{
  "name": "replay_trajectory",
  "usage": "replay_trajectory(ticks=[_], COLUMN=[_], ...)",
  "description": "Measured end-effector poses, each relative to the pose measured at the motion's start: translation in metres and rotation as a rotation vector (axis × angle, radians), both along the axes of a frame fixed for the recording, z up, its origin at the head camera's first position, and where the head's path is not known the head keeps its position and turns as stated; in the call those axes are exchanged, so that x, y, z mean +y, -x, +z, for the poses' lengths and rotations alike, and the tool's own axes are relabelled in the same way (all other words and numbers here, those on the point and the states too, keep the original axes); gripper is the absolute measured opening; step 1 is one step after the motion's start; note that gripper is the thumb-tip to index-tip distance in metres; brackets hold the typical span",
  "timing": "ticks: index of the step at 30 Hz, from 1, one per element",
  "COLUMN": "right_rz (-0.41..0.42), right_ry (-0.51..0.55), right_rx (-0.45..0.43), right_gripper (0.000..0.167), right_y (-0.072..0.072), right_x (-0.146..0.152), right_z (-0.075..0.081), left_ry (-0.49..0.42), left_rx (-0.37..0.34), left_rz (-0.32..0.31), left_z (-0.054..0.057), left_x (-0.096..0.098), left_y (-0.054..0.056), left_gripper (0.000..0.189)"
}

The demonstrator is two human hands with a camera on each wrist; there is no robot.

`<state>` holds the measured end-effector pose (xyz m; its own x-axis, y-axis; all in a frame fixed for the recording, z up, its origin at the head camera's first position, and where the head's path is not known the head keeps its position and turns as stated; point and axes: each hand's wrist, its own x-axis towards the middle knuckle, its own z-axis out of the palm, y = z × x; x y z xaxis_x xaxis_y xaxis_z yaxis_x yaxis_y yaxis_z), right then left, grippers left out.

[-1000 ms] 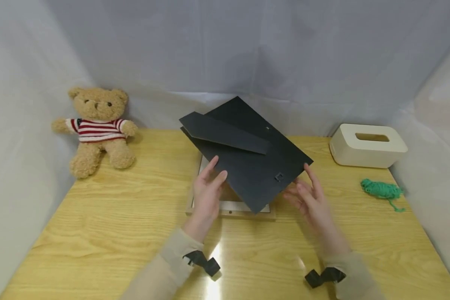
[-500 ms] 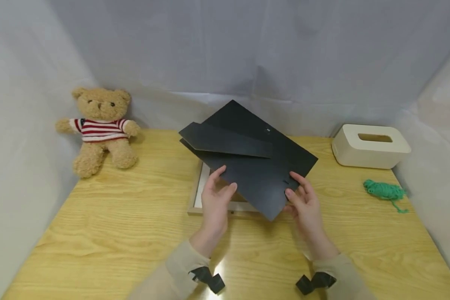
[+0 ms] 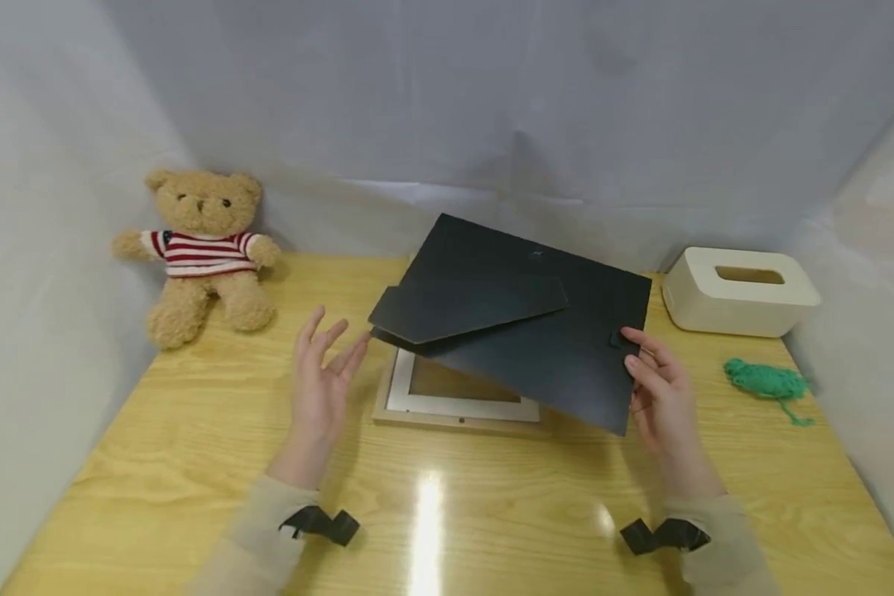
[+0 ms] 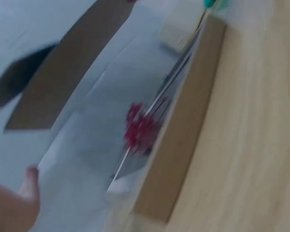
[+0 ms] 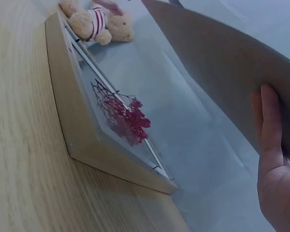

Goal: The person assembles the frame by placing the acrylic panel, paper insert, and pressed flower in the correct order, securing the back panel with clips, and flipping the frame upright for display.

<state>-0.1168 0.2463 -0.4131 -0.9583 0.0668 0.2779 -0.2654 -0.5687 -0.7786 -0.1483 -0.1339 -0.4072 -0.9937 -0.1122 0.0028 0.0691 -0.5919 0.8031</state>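
My right hand [image 3: 663, 393] pinches the right edge of a black picture-frame backing board [image 3: 559, 364], thumb on top and fingers beneath. A stand flap [image 3: 469, 308] juts from the board's upper face. Near the board's left corner, my left hand [image 3: 320, 397] has its fingers spread and holds nothing; whether a fingertip touches the corner I cannot tell. Under the tilted board a wooden picture frame [image 3: 425, 420] lies on the table, partly covered. Inside it, the right wrist view shows a dried red flower sprig [image 5: 128, 118]. The board's brown underside [image 4: 67, 72] appears in the left wrist view.
A teddy bear [image 3: 204, 257] in a striped sweater sits at the back left of the wooden table [image 3: 194, 480]. At the right stand a cream tissue box [image 3: 737, 294] and a bundle of green cord [image 3: 766, 379]. White curtain [image 3: 447, 99] hangs behind.
The board has turned so its long side lies more level, and its near corner has swung right. My left hand has moved away leftward; my right hand has shifted right, holding the board.
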Motion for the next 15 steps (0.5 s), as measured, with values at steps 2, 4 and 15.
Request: replay_trajectory(ticks=[2, 4, 15], right_rz=[-0.013, -0.012, 0.226], right_ry=[-0.046, -0.072, -0.125], right_rx=[-0.009, -0.040, -0.182], right_gripper=[0.033, 0.032, 0.031], right_y=[0.001, 0.001, 0.005], right_x=[0.004, 0.006, 0.020], right_z=[0.000, -0.001, -0.008], left_ry=[0.053, 0.107, 0.246], left_rx=[0.011, 0.018, 0.033], left_rz=[-0.099, -0.221, -0.541], left_z=[0.001, 0.001, -0.001], left_x=[-0.013, -0.019, -0.018], left_y=[0.006, 0.011, 0.017], left_gripper=[0.044, 0.044, 0.035])
